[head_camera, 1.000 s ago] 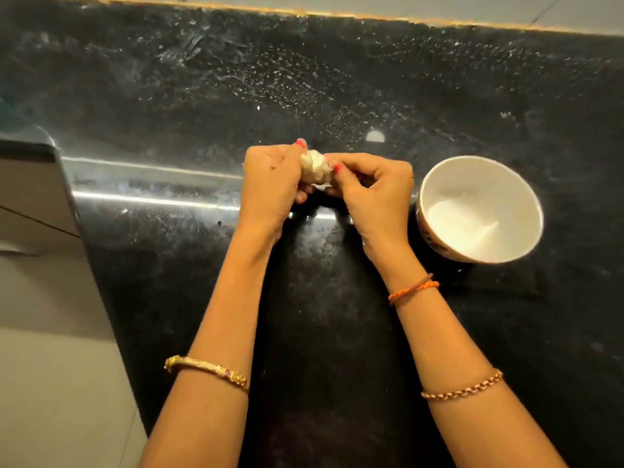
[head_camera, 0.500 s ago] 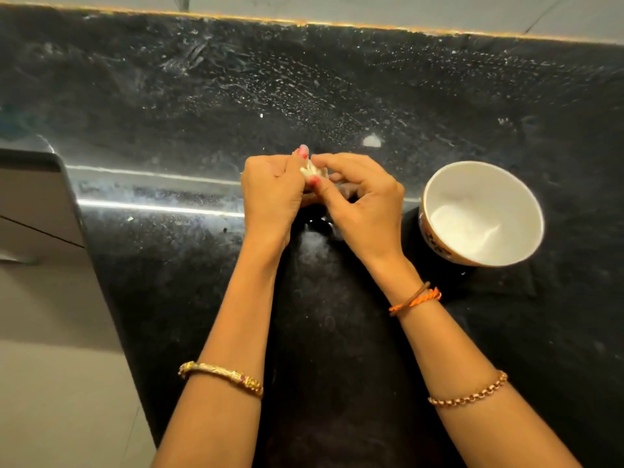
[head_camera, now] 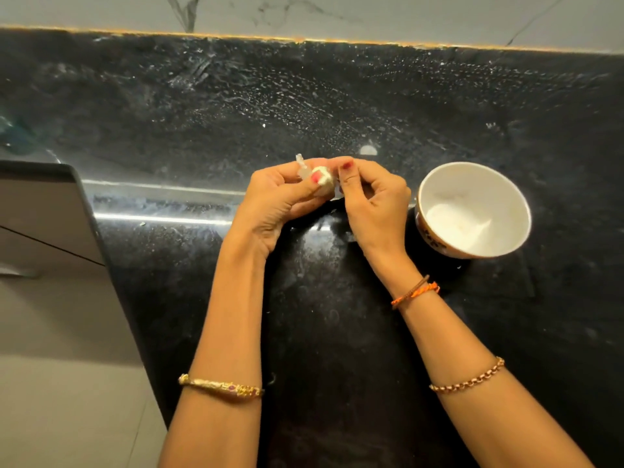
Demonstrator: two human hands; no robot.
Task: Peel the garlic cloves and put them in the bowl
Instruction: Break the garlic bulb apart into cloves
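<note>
Garlic clove [head_camera: 323,179] pinched in my left hand [head_camera: 275,206], thumb across it, mostly hidden. Right hand [head_camera: 371,204] fingers curled just beside it, apparently pinching skin, unclear. Bowl [head_camera: 472,211] right of the grip, contents indistinct.

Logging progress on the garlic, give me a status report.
Left hand grips the garlic; right hand pinches its skin. Bowl holds no cloves. Nothing in the way.
</note>
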